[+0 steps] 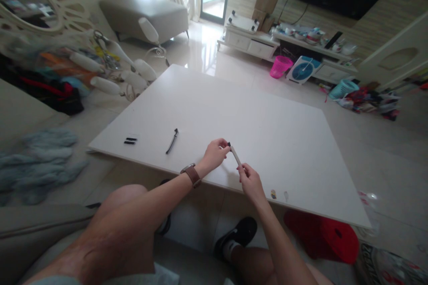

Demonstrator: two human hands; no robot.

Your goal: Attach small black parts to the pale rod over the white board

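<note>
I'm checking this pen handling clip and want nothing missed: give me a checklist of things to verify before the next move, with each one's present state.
1. Right hand grips the pen at its lower end: ok.
2. Left hand pinches the pen's dark tip: ok.
3. Pen held above the white table, near its front edge: ok.
4. Thin dark part lies apart on the table, left of the hands: ok.
5. Two small black pieces lie near the left corner: ok.
6. Tip loose or fixed: cannot tell.

Over the near edge of the large white square table [267, 120], the left hand [214, 153] pinches the dark tip of a slim white pen-like stick [235, 154] while the right hand [250, 181] grips its lower end. Left of them on the table lie a thin curved black strip [172, 140] and two small black bars [130, 140].
</note>
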